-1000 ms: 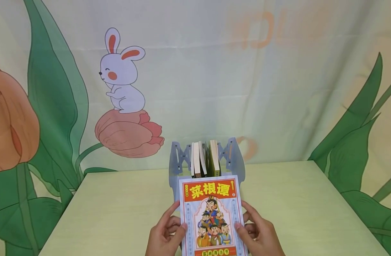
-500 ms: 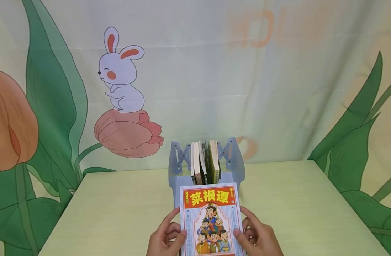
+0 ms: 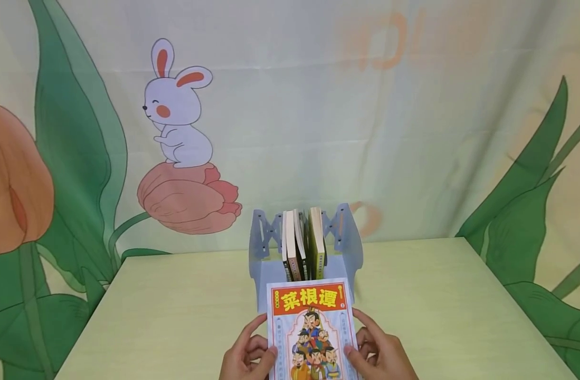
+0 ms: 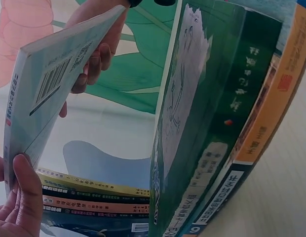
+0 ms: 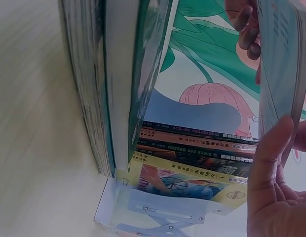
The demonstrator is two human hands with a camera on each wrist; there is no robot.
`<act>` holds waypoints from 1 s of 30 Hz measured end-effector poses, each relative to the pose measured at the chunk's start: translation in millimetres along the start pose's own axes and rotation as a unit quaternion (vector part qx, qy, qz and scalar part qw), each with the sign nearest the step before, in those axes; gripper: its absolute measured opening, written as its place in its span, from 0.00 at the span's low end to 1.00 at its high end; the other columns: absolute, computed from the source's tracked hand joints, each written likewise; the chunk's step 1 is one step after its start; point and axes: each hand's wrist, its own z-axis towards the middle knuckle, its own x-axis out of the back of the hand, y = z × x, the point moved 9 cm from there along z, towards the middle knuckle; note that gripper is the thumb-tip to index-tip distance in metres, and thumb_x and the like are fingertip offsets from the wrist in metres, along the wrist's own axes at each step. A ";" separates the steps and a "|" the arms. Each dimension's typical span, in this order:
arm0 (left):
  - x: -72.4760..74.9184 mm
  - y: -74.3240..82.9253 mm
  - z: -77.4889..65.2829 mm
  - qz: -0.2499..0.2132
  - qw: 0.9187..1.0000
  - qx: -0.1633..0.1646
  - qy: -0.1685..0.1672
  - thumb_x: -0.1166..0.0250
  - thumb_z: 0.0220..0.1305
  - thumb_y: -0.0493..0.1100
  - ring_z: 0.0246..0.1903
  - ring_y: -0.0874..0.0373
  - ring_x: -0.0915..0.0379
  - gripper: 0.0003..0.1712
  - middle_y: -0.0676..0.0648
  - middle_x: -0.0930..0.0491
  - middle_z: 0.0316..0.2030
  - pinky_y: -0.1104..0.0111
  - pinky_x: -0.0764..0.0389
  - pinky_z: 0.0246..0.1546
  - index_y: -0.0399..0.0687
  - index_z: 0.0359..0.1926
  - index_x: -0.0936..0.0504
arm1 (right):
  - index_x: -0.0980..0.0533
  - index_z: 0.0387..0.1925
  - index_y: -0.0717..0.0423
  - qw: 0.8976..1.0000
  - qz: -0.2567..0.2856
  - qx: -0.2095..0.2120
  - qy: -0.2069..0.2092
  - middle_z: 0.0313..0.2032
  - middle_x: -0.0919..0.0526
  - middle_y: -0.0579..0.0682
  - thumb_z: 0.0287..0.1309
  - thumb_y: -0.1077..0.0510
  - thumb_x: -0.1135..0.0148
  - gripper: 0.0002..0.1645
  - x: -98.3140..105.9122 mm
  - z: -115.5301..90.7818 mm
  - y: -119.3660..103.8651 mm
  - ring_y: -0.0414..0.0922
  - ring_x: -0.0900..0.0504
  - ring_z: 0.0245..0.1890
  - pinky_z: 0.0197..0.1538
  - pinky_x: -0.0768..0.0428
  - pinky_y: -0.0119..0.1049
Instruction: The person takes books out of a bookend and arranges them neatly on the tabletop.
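Note:
Both hands hold one comic book [image 3: 313, 322] with a red title band, yellow characters and cartoon figures on its cover. My left hand [image 3: 249, 353] grips its left edge, thumb on the cover. My right hand [image 3: 382, 353] grips the right edge the same way. The book's lower part runs out of the head view. In the left wrist view, its back shows a barcode [image 4: 53, 81]. Beyond the book stands a blue-grey expandable book rack [image 3: 353, 248] with several upright books [image 3: 318, 237]. The held book is raised apart from the rack.
A stack of thick books, with a green one [image 4: 217, 89] on top and an orange spine [image 4: 279, 94] below, lies under the held book, hidden from the head view. The pale table [image 3: 166, 316] meets a printed curtain [image 3: 290, 105] behind.
Both hands have drawn the comic book slightly down and toward me. More of the rack's base and the upright books' spines shows above its top edge. The grip looks the same.

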 end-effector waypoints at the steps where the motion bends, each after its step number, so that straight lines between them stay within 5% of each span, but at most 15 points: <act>1: 0.2 -1.5 0.0 0.001 1.000 0.002 0.000 0.38 0.65 0.38 0.29 0.58 0.20 0.38 0.45 0.18 0.31 0.73 0.19 0.29 0.40 0.73 0.42 | 0.40 0.71 0.59 1.000 -0.001 0.003 -0.002 0.29 0.23 0.48 0.61 0.51 0.35 0.41 -0.5 0.1 -0.2 0.36 0.23 0.22 0.27 0.24 0.27; 16: -2.9 -13.4 3.3 0.007 0.999 0.016 -0.027 0.37 0.65 0.40 0.28 0.58 0.21 0.38 0.48 0.18 0.29 0.74 0.21 0.29 0.39 0.72 0.42 | 0.40 0.70 0.62 0.997 -0.016 0.070 -0.012 0.21 0.24 0.43 0.59 0.55 0.33 0.42 -0.9 -1.4 -2.2 0.30 0.29 0.17 0.24 0.27 0.27; 30: -4.4 -20.4 3.3 -0.002 0.998 0.022 -0.059 0.38 0.65 0.41 0.26 0.58 0.22 0.37 0.48 0.18 0.28 0.74 0.24 0.29 0.37 0.70 0.44 | 0.46 0.73 0.60 0.996 -0.013 0.062 -0.056 0.22 0.22 0.43 0.60 0.54 0.34 0.46 -7.2 2.0 5.3 0.30 0.28 0.17 0.26 0.27 0.25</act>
